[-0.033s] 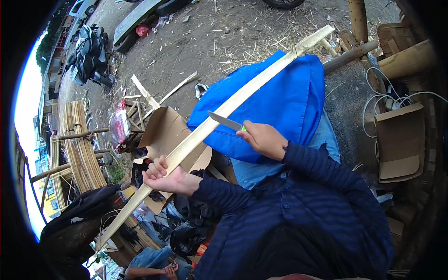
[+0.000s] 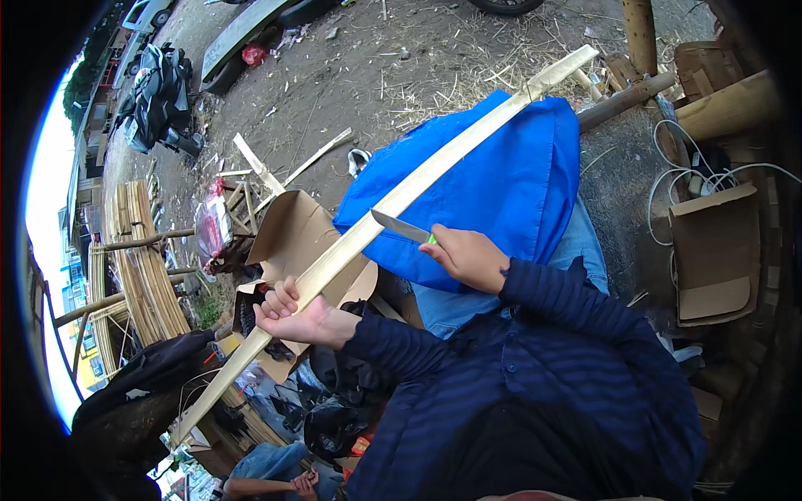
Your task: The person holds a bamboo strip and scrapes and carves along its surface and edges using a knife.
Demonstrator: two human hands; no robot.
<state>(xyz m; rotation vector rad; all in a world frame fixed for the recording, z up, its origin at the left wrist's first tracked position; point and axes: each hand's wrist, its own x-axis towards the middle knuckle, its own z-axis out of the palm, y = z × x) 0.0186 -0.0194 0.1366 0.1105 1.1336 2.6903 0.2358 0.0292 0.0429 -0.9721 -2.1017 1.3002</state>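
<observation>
Cloth [image 2: 510,196], bright blue, is draped over the lap [image 2: 587,250], and a long pale wooden strip [image 2: 418,185] is held slantwise across it, running from upper right to lower left. The strip is gripped in the left hand [image 2: 294,314], palm up with fingers pretty much curled round it, while in the right hand [image 2: 470,257], closed snugly, a knife [image 2: 403,226] is held by its green handle [image 2: 433,239], blade angled over the strip's edge (can't tell if it's actually biting).

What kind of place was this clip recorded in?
Probably an informal outdoor work yard: there is dirt ground littered with scraps, a stack of pale strips leaning by some poles, and a motorbike parked farther off.
</observation>
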